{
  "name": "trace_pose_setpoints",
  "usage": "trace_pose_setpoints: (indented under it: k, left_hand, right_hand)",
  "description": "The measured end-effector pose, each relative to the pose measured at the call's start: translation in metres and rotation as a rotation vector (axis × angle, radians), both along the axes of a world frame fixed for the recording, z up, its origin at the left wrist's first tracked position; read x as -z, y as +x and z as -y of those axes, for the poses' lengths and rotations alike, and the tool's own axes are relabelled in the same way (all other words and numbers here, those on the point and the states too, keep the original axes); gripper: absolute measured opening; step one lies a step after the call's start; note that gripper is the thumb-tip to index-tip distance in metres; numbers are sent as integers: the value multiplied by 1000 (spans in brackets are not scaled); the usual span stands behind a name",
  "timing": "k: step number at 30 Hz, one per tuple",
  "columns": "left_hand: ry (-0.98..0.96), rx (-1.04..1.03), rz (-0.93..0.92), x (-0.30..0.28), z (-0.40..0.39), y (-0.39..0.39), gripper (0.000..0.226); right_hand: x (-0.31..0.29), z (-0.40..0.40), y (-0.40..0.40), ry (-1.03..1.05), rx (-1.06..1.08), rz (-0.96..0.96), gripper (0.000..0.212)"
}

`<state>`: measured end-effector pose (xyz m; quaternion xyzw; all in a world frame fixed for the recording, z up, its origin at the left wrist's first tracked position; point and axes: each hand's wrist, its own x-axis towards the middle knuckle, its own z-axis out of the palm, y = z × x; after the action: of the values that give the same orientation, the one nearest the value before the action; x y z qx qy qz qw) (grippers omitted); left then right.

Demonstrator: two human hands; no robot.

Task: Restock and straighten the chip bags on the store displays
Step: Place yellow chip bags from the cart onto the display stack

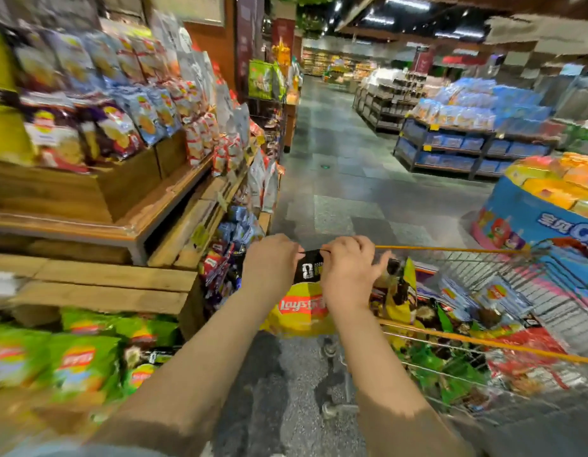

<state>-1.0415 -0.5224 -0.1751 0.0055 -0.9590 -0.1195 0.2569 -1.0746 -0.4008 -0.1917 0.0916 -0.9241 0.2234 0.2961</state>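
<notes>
From the head camera, the person holds a yellow chip bag [301, 311] up in the aisle, between the wooden shelf display [128, 225] and the shopping cart [483, 344]. The left hand [269, 262] and the right hand [347, 272] each pinch the bag's dark top seam, fingers curled over it. The bag looks light, puffed and crinkly, its contents likely brittle, so the flat top seam seems the safest hold; squeezing the belly could crush chips, and the glossy film may slip.
</notes>
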Motion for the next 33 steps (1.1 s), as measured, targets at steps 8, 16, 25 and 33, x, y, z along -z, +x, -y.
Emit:
trace_pose_setpoints:
  k: [8,16,25,33]
  left_hand:
    - [-35,-262,-75,-12,109,131,6]
    - [48,-422,-206,-10,233,244,22]
    - [92,-505,-221,1,388,347,22]
    - [89,-549,-98,13,511,311,21]
  right_hand:
    - [-10,117,95,-94,-391,123,23]
    - [-27,250,197,-158,-614,57,23]
    - [-31,402,276,-78,-703,139,22]
    - [-15,519,238,-39,-716,194,22]
